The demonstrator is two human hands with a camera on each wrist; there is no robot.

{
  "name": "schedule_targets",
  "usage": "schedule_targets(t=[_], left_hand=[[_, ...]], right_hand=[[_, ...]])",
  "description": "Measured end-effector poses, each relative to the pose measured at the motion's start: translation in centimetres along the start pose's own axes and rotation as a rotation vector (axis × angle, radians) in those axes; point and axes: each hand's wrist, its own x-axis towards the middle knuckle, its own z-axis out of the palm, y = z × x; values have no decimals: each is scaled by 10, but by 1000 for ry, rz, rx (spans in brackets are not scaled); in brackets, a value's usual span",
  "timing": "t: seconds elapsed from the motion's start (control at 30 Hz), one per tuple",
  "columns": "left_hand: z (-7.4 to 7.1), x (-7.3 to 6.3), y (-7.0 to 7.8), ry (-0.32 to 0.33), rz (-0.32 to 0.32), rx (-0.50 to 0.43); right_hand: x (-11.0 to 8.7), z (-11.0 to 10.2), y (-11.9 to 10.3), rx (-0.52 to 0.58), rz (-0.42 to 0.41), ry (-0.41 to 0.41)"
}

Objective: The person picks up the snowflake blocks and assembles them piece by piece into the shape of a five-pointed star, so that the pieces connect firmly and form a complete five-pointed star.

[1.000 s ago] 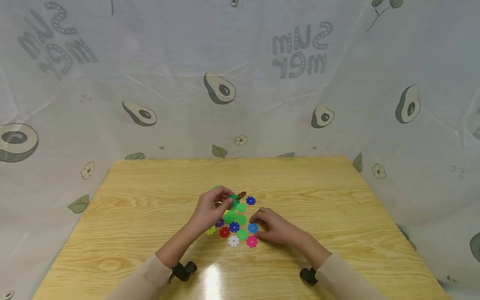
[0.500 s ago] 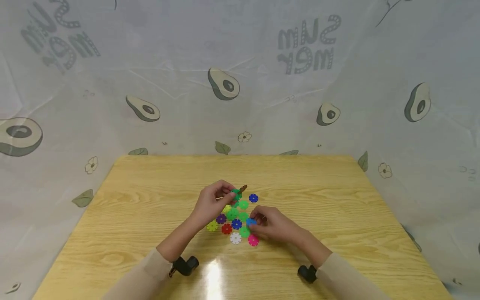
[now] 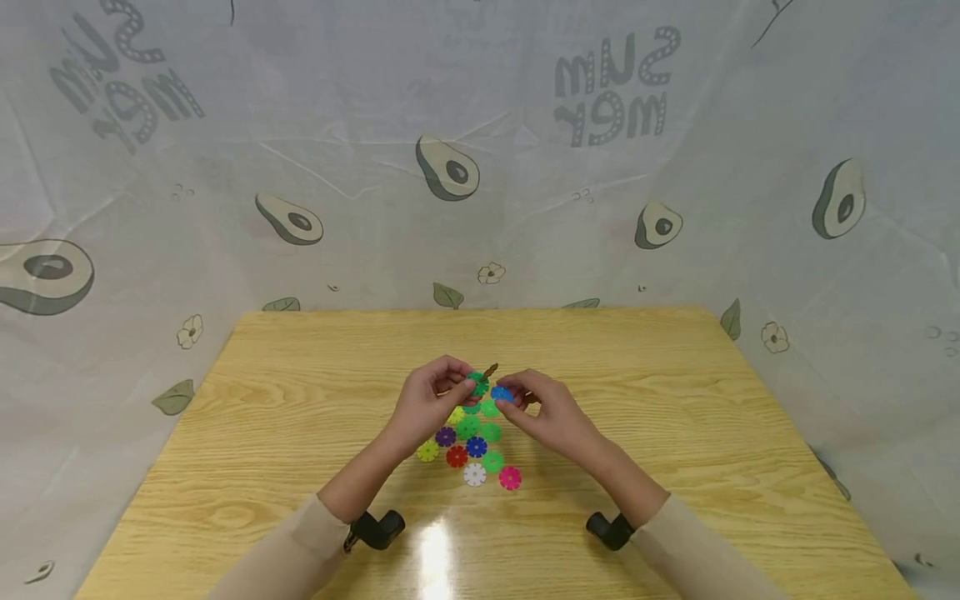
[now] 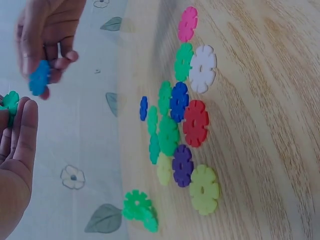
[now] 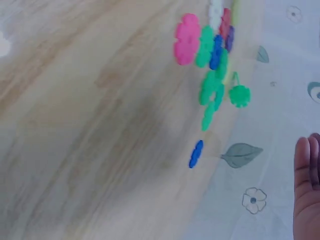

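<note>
My left hand (image 3: 431, 402) pinches a dark green notched disc (image 3: 477, 383) above the table; a brown notched disc (image 3: 490, 372), seen edge-on, is fitted to it. Close by on the right, my right hand (image 3: 553, 417) holds a light blue notched disc (image 3: 501, 394) between thumb and fingers. A small gap separates the blue disc from the green one, as the left wrist view also shows, with the blue disc (image 4: 39, 78) apart from the left fingers (image 4: 25, 135). In the right wrist view only part of the right hand (image 5: 307, 195) appears, and its disc is out of sight.
Below the hands, loose discs lie on the wooden table (image 3: 300, 467): white (image 3: 475, 474), pink (image 3: 510, 477), red (image 3: 457, 456), purple (image 3: 446, 436), yellow (image 3: 428, 451), dark blue (image 3: 476, 447) and several green. Joined green discs (image 4: 140, 207) sit farther back. A printed curtain (image 3: 375, 167) surrounds the table.
My right hand has taken the light blue disc off the table and brought it up and away from me, beside the left hand. The left hand, still holding its discs, has shifted slightly.
</note>
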Motion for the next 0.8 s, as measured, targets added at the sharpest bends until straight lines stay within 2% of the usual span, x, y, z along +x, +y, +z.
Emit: schedule_targets(t=[0.1,0.2,0.8], left_hand=[[1,-1,1,-7,1,-3],[2,-1,2,-9,8,4],[0,-3,3,4,34,38]], right_hand=[[1,-3,-1,10,-10,53],[2,-5,-3,16,-23,69],[4,-5,-13,0,-34,79]])
